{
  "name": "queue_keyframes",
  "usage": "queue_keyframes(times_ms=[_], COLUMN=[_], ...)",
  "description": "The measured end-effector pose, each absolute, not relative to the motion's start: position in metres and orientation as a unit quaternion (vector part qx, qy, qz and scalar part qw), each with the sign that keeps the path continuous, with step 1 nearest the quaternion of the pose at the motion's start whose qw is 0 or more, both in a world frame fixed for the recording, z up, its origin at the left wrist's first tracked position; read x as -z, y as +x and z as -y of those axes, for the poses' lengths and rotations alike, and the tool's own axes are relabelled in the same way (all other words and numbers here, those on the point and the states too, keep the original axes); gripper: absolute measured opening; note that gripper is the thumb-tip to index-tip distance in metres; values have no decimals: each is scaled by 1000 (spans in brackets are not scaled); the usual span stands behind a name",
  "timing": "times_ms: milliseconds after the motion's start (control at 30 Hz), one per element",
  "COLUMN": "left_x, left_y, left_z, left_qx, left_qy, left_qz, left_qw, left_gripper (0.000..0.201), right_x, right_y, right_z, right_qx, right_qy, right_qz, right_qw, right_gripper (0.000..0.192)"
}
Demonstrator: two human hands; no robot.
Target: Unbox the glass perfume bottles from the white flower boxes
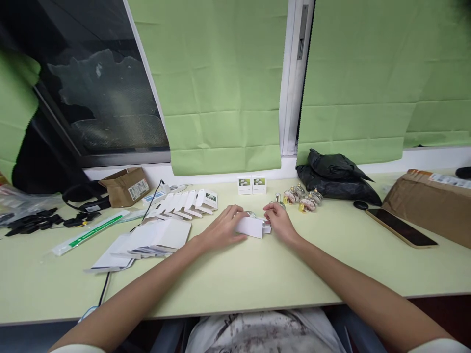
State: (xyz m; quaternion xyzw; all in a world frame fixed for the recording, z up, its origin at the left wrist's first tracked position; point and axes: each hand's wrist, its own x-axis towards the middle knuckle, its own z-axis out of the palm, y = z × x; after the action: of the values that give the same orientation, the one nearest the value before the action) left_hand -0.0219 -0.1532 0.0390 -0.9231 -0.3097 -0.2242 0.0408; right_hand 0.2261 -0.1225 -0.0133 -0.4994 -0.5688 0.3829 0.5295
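My left hand point(224, 226) and my right hand point(278, 221) both grip a small white carton point(250, 227) that lies on its side on the pale green table point(257, 274). A bit of glass shows behind the carton, between the hands. A cluster of small perfume bottles point(303, 198) with gold caps stands just beyond my right hand. Two closed white boxes with a picture point(252, 185) stand at the back. Left of my left hand lies a stack of flat white cartons point(147, 240), and behind it a row of folded cartons point(187, 202).
A phone point(400, 227) lies at the right beside a brown parcel point(430, 203). Black plastic bags point(336, 176) sit by the window. At the left are a small cardboard box point(127, 185), black cables point(37, 220), a long white-green packet point(90, 231) and a cable running off the front edge.
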Motion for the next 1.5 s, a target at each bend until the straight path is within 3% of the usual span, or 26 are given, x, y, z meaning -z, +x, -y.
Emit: queue_keyframes(times_ms=[200, 400, 533, 900, 1100, 1500], left_x=[-28, -26, -37, -67, -74, -44], left_y=[-44, -42, -38, -66, -78, -69], left_z=[166, 159, 155, 143, 143, 140], left_qx=[203, 236, 269, 284, 307, 287], left_qy=[-938, -926, -903, -842, -804, -809], left_qz=[248, 288, 333, 398, 415, 481], left_qw=[129, 59, -28, -226, -294, -177], left_gripper=[22, 27, 34, 37, 45, 49], right_x=[18, 20, 12, -5, -5, -16], right_y=[225, 222, 222, 220, 224, 226], right_z=[130, 132, 136, 144, 141, 152], right_qx=[-208, -130, -140, -213, -195, -66], right_qy=[-496, -492, -481, -433, -417, -460], right_qz=[747, 795, 790, 700, 704, 737], right_qw=[391, 331, 353, 525, 541, 491], right_gripper=[29, 31, 28, 27, 31, 37])
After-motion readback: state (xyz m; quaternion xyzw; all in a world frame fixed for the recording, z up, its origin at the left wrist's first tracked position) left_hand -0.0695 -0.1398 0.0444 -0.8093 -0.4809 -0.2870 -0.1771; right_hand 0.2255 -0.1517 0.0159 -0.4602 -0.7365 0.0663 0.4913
